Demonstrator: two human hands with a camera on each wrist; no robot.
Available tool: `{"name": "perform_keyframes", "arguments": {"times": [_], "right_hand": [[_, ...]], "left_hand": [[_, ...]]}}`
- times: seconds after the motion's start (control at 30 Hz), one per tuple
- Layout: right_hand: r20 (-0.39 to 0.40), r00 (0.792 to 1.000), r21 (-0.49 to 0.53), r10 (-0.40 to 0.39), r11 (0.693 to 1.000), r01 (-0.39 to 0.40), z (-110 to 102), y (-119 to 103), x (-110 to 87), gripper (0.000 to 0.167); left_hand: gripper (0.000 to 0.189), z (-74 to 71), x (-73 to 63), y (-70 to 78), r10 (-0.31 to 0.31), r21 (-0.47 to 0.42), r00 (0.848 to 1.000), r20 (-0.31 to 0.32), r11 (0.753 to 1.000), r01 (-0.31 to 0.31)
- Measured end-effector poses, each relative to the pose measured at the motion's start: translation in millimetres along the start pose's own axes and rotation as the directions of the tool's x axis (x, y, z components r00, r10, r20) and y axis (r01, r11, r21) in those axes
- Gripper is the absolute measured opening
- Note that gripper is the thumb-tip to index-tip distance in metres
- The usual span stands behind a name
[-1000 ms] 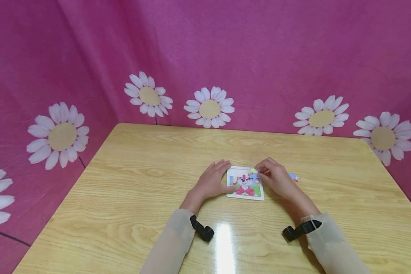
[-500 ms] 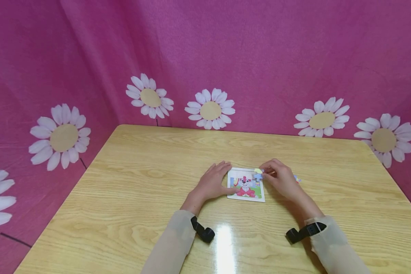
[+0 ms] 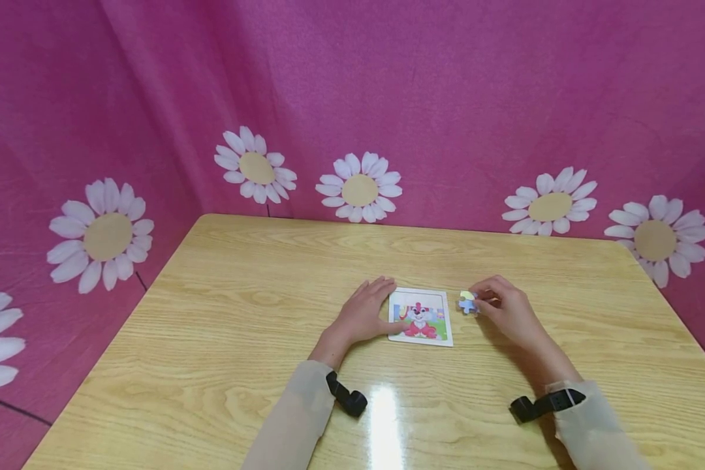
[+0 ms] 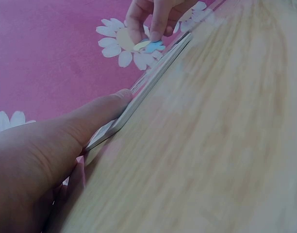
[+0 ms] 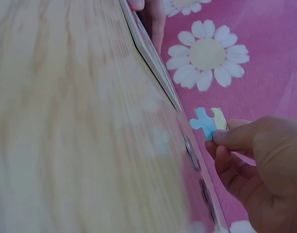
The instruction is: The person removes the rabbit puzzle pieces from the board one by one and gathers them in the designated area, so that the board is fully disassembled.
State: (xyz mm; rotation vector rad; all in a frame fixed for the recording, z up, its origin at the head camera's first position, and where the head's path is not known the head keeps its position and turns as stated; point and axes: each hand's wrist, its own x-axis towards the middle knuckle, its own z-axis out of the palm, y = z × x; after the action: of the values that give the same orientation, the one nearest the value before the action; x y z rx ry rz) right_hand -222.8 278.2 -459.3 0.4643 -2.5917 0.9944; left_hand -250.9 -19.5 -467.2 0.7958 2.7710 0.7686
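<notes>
A small square puzzle board (image 3: 449,320) with a pale frame lies on the table, a red-and-white cartoon animal filling its lower part and a whitish strip across its top. My left hand (image 3: 361,313) rests at the board's left side, fingers extended to the far left corner and thumb (image 4: 107,107) laid over the picture. To the right of the board, my right hand (image 3: 508,313) pinches a blue-and-yellow jigsaw piece (image 3: 467,303) between thumb and fingers. In the right wrist view the piece (image 5: 204,121) is held up above the table, its knobs facing the board.
Loose puzzle pieces (image 5: 191,153) lie flat on the wooden table (image 3: 258,294) near the right hand in the right wrist view; the hand covers them in the head view. A pink curtain (image 3: 446,98) with white daisies stands behind and left of the table.
My right hand has moved right with the jigsaw piece, from over the board's upper right corner to beside the board. My left hand and the board have stayed in place.
</notes>
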Motion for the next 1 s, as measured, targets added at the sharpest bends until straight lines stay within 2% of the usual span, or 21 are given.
{"name": "perform_keyframes", "arguments": {"times": [0.37,1.0], "right_hand": [[-0.045,0.998,0.024,0.035,0.999,-0.034,-23,16,-13.3,0.019],[-0.064,0.993,-0.067,0.104,0.992,-0.108,-55,47,-33.5,0.018]], "left_hand": [[0.092,0.0,-0.1,0.0,-0.003,-0.001,1.0,-0.004,1.0,0.003],[0.092,0.9,0.4,-0.2,0.001,0.009,1.0,-0.008,1.0,-0.001]]}}
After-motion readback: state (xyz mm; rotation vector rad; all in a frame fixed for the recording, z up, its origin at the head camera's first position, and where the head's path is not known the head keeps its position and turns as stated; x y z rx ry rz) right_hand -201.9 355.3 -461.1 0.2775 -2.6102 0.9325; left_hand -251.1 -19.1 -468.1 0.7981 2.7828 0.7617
